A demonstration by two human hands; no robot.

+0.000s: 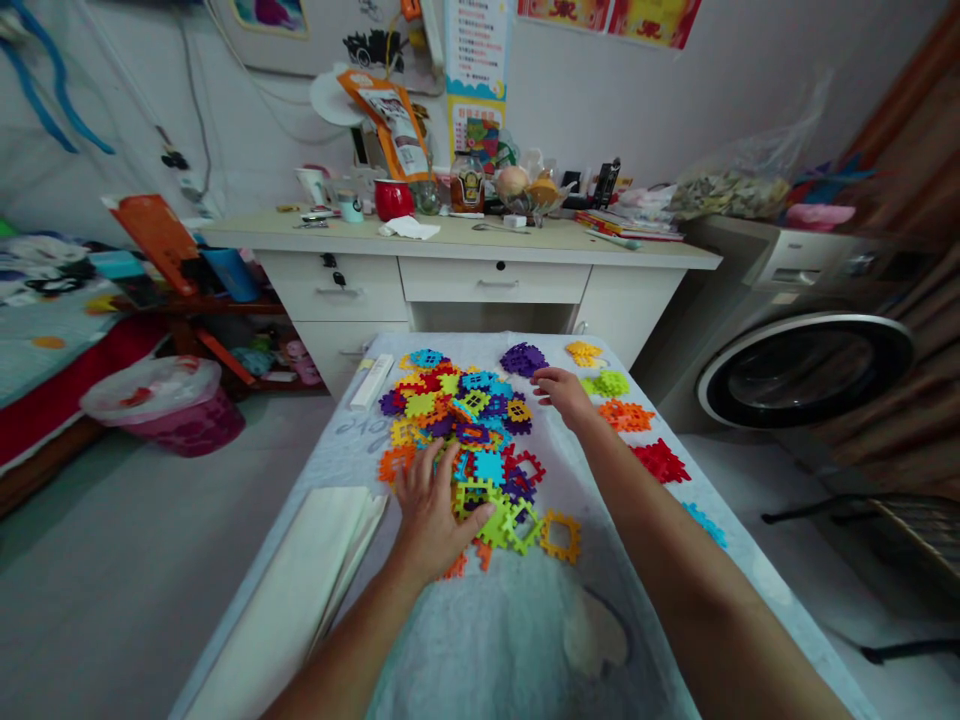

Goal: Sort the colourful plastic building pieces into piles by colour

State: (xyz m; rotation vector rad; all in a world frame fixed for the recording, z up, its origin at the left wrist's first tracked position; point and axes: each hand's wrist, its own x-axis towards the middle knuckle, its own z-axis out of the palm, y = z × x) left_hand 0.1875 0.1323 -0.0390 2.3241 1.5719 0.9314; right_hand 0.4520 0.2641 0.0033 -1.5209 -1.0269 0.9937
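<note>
My left hand [436, 515] lies with spread fingers on the near left part of a mixed heap of interlocking plastic tiles [489, 467] in several colours. My right hand [564, 392] reaches past the heap to the near edge of a small pile of purple tiles [523, 359]. Its fingers are slightly apart, with no tile seen in them. Down the right side of the table lie separate piles: yellow tiles [584, 353], green tiles [606, 384], orange tiles [626, 415], red tiles [661, 461] and blue tiles [705, 523], the last partly behind my right forearm.
The tiles lie on a cloth-covered table [480, 650]. A folded white cloth [300, 560] and a white box [372, 382] are along its left side. Beyond stands a cluttered desk [465, 240]. A washing machine [787, 330] is at right, a pink bin [180, 415] at left.
</note>
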